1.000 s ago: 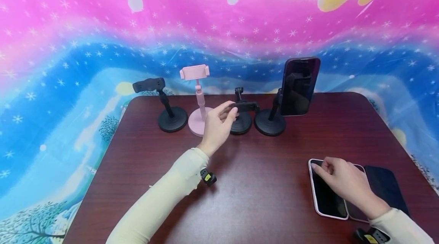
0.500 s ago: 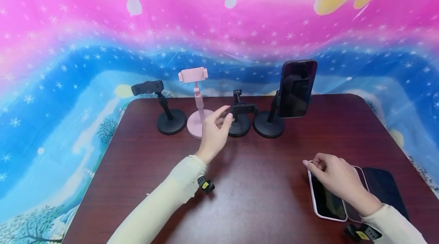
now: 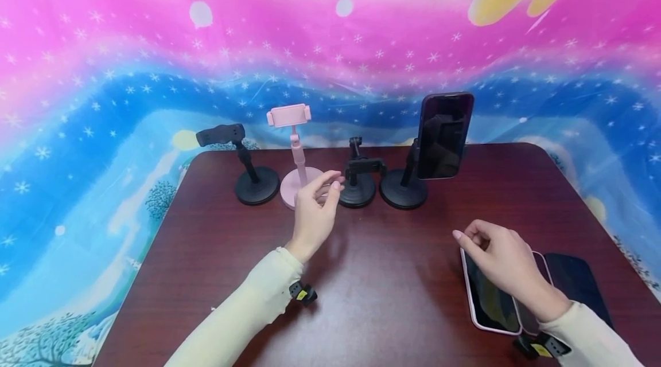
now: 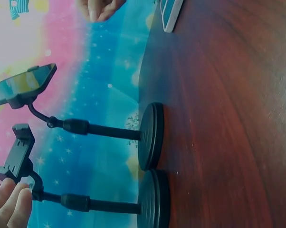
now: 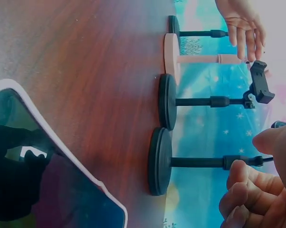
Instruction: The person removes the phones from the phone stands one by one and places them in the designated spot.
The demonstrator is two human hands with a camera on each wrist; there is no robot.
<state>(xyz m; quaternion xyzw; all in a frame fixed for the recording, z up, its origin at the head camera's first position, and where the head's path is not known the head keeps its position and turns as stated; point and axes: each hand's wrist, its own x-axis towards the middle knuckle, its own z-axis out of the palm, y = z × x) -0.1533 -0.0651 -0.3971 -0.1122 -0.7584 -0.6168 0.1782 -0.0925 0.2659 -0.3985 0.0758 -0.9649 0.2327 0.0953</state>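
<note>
My left hand is just left of the clamp on a black phone stand, with its fingers loosely bent and holding nothing. In the left wrist view, the fingertips overlap the lower edge of that clamp. Above a light-rimmed phone hovers my right hand, its fingers loosely curled with nothing between them. The right wrist view shows the phone's rim apart from the hand. A dark phone stands upright in the rightmost black stand.
Left of these are a pink phone stand and another black stand, both with bare clamps. Beside the light-rimmed phone lie a pink-edged phone and a dark phone. A patterned cloth hangs behind the brown table.
My left hand has let go of the black stand's clamp and drawn back left and toward me. My right hand has risen slightly and shifted left over the phone.
</note>
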